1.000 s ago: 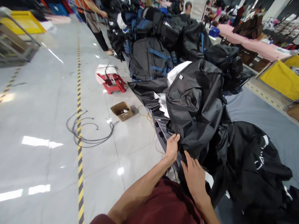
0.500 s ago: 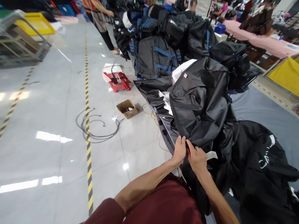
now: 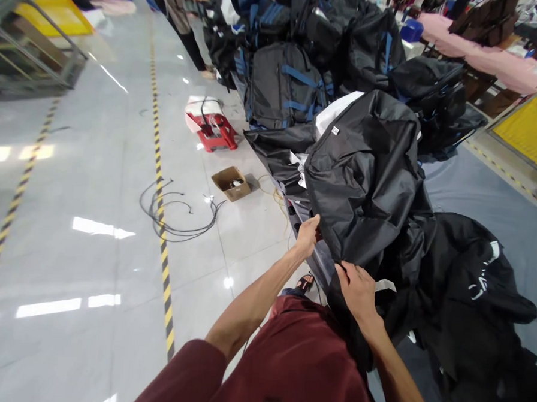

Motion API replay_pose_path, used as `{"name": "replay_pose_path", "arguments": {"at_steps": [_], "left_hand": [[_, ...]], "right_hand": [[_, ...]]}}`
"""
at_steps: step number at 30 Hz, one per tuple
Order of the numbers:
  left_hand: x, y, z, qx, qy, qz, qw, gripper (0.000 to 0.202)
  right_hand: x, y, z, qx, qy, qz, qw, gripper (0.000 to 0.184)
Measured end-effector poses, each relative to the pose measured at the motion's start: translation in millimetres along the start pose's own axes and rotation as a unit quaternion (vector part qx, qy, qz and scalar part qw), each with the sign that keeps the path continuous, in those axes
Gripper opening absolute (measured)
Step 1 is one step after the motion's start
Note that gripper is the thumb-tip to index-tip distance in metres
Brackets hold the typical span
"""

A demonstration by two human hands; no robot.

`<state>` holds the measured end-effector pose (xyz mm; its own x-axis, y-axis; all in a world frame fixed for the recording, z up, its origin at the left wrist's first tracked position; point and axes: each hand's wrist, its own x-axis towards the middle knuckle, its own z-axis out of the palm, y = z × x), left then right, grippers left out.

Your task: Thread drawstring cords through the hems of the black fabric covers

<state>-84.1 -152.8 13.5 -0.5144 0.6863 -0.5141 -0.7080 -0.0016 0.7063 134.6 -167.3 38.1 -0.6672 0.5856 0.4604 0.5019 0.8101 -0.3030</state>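
Observation:
A large black fabric bag [image 3: 364, 176] lies bunched on the grey-covered table, with a small white label on its upper part and white material showing from under its left side. My left hand [image 3: 309, 234] is closed on the bag's left edge, the fingertips partly hidden behind the cloth. Lower down the same edge, my right hand [image 3: 357, 289] pinches the fabric between thumb and fingers. A white strip [image 3: 385, 285] sticks out just right of that hand. More black fabric [image 3: 461, 295] with white lettering lies to the right.
Black backpacks with blue straps [image 3: 286, 88] are piled behind the bag. On the floor at left are a red stool [image 3: 218, 132], a cardboard box [image 3: 232, 185], a loose cable [image 3: 180, 240] and striped tape [image 3: 163, 243]. A person [image 3: 183, 25] stands beyond.
My left hand has moved up and left along the bag's edge, away from my right hand. The right hand stays on the edge, and the view has tipped downward.

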Motion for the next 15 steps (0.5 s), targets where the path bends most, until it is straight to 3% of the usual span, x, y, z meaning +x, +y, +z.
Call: {"name": "replay_pose_path", "arguments": {"at_steps": [3, 8, 10, 12, 15], "left_hand": [[6, -15, 12.7, -0.014, 0.014, -0.002, 1.0, 0.04], [-11, -50, 21.6, -0.013, 0.018, 0.026, 0.999, 0.042], [-6, -46, 19.5, -0.007, 0.025, 0.052, 0.998, 0.039], [6, -32, 16.1, -0.002, 0.027, 0.079, 0.997, 0.032], [30, -6, 11.8, 0.004, 0.031, 0.117, 0.993, 0.022]], "right_hand": [[2, 1, 0, 0.003, -0.012, -0.001, 1.0, 0.035], [32, -1, 23, -0.028, -0.016, 0.021, 0.999, 0.054], [43, -12, 21, -0.032, -0.014, 0.029, 0.999, 0.05], [41, -26, 5, -0.025, -0.015, 0.032, 0.999, 0.038], [8, -38, -31, 0.025, 0.035, 0.023, 0.999, 0.027]]}}
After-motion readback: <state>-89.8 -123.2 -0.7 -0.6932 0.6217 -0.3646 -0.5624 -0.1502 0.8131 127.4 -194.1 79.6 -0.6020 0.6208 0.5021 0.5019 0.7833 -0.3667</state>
